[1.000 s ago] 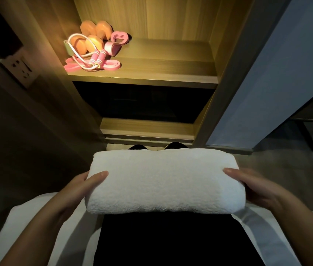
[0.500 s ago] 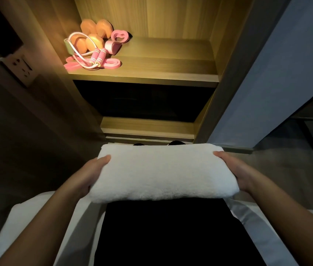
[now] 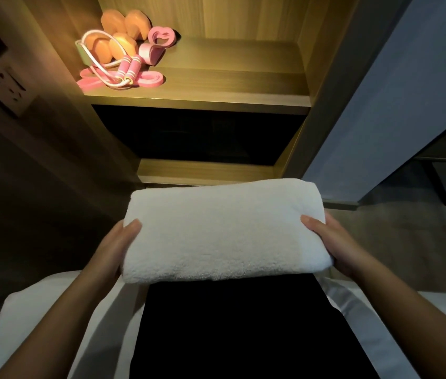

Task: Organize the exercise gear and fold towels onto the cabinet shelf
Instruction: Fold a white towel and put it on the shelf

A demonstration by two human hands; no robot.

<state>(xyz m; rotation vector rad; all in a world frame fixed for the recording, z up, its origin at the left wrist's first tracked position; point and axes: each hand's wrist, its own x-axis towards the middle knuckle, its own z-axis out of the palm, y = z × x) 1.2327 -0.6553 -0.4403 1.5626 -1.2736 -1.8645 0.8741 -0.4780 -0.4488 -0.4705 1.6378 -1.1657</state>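
Observation:
A folded white towel [image 3: 221, 231] is held level in front of me, below the cabinet. My left hand [image 3: 113, 247] grips its left end and my right hand [image 3: 333, 242] grips its right end, thumbs on top. On the lit wooden shelf [image 3: 230, 86] above, the exercise gear sits at the left: orange dumbbells [image 3: 123, 31], a pink skipping rope [image 3: 128, 68] and pink resistance bands [image 3: 159, 36]. The right part of that shelf is bare wood.
Below the shelf is a dark compartment [image 3: 197, 135] with a lower wooden ledge [image 3: 205, 172]. A wall socket [image 3: 5, 88] is on the left panel. A grey wall [image 3: 394, 105] stands to the right. White bedding [image 3: 38, 318] lies beside my legs.
Both hands have lifted the towel up and forward toward the cabinet; its right end has risen slightly.

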